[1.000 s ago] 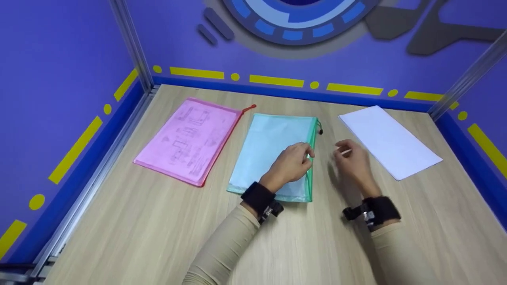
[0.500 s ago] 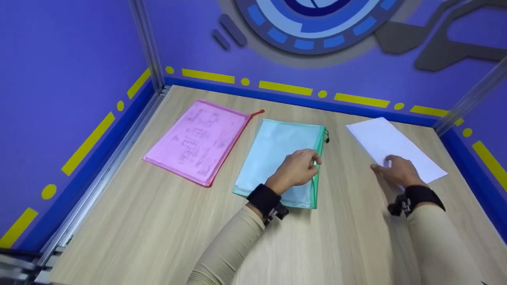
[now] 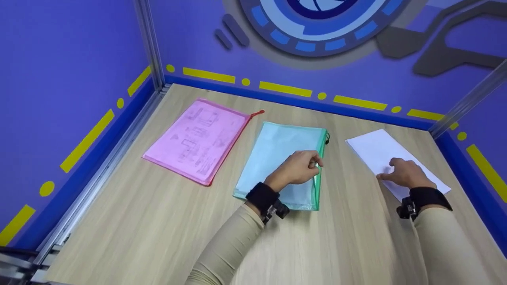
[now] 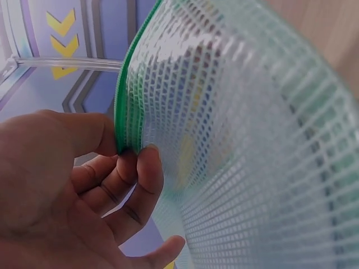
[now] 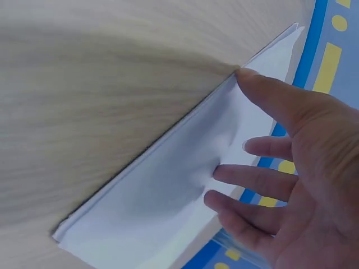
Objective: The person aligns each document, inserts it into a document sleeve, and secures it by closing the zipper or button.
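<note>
A green-edged mesh zipper pouch lies in the middle of the table, slanted slightly. My left hand reaches over it; in the left wrist view, thumb and fingers pinch the pouch's green zipper edge, lifting the mesh side. To the right lies a white paper stack, its layered edge visible in the right wrist view. My right hand is over this paper, thumb touching its near long edge and the other fingers spread, at or just above its top.
A pink zipper pouch with printed sheets inside lies at the left, its red pull pointing right. Blue-purple panels with yellow marks enclose the wooden table at the back and sides.
My right hand has moved right, from between the green pouch and the paper onto the paper. The left hand keeps its place at the pouch's edge. The head view has shifted slightly.
</note>
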A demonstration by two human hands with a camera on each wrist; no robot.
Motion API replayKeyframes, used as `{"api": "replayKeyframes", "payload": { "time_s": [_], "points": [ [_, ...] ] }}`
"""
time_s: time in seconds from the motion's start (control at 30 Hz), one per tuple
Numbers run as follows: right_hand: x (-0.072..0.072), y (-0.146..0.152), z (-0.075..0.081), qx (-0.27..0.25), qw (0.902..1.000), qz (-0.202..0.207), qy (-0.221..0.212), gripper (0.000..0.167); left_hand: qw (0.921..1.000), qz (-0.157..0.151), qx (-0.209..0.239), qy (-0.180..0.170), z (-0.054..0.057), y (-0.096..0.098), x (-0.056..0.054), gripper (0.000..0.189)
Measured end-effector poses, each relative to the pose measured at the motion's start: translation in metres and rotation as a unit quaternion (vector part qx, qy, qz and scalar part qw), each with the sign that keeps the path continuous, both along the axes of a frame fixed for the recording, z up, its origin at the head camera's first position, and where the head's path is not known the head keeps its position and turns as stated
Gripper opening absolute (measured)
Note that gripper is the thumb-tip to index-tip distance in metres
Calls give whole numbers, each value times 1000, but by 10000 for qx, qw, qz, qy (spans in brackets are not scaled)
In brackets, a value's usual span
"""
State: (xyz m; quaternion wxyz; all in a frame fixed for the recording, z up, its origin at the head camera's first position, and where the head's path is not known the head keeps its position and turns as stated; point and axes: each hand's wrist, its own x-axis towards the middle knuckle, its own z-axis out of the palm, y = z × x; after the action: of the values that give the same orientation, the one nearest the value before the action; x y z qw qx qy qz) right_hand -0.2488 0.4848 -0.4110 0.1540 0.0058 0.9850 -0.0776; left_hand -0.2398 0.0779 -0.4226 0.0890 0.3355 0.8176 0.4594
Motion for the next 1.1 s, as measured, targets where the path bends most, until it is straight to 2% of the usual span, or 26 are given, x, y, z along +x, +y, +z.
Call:
{"api": "replayKeyframes", "payload": {
  "time_s": [0.1, 0.2, 0.33, 0.47, 0.53, 0.6, 0.67, 0.73, 0.8, 0.83, 0.93, 1.03, 1.1],
  "points": [
    [-4, -5, 0, -21, 10000, 91, -6, 83, 10000, 4, 87, -29, 0, -3, -2, 24],
    [-6, -10, -5, 109, 9995, 194, 207, 72, 9999, 85, 92, -18, 1, -5, -4, 24],
    [-4, -15, -23, 658, 9918, 470, 988, 58, 9998, 170, 135, -42, 5, -8, -5, 25],
    [0, -14, -40, 864, 9816, 222, 1687, 51, 9995, 207, 203, -135, 9, -7, -6, 25],
    [3, -13, -44, 758, 9807, 27, 1803, 44, 9994, 220, 190, -166, 10, -6, -7, 25],
    [5, -12, -46, 705, 9823, -22, 1738, 38, 9994, 281, 135, -181, 11, -6, -8, 25],
    [8, -13, -46, 745, 9834, 60, 1654, 32, 9993, 348, 43, -164, 10, -5, -8, 24],
    [12, -16, -47, 809, 9804, 183, 1786, 25, 9991, 394, -62, -153, 9, -5, -9, 23],
    [17, -23, -49, 838, 9709, 198, 2235, 20, 9988, 438, -128, -169, 7, -5, -8, 22],
    [19, -29, -51, 822, 9625, 174, 2577, 17, 9986, 462, -154, -188, 6, -4, -8, 21],
    [30, -51, -54, 663, 9293, 51, 3633, 14, 9977, 548, -289, -258, 3, -3, -7, 19],
    [42, -78, -49, 250, 9016, -103, 4318, 22, 9946, 756, -699, -116, 1, -1, -4, 18],
    [49, -94, -39, -243, 8878, -264, 4589, 32, 9911, 865, -1007, 38, 1, 1, -1, 17]
  ]
}}
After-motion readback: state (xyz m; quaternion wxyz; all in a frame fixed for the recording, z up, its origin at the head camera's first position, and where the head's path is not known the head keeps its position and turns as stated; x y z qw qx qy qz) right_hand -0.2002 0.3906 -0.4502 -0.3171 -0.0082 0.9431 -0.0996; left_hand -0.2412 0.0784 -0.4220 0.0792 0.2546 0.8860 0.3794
